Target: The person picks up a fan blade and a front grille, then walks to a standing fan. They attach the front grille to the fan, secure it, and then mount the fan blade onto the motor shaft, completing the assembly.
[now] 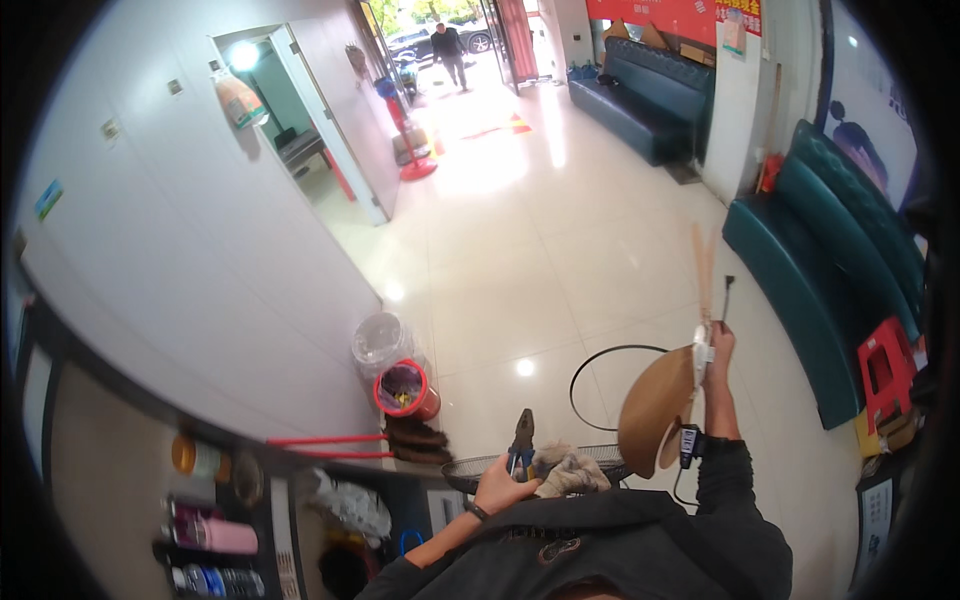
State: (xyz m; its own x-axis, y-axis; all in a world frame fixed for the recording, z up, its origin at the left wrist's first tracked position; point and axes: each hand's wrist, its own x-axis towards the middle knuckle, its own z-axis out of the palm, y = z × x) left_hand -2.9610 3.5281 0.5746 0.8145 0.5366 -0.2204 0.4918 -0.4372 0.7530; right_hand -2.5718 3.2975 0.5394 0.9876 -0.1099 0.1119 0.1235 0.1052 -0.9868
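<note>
The right hand (718, 345) grips a light, stiff badminton racket (655, 408) at its throat, safest there; below it, the left hand (498, 490) holds heavy steel pliers (521, 440)

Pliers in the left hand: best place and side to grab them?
Grip the pliers by the blue handles at the lower end, coming from below, as the left hand does now. They stand nearly upright with the dark jaws pointing up and away, just above the rim of the wire basket, so the handles are the end nearest the body.
</note>
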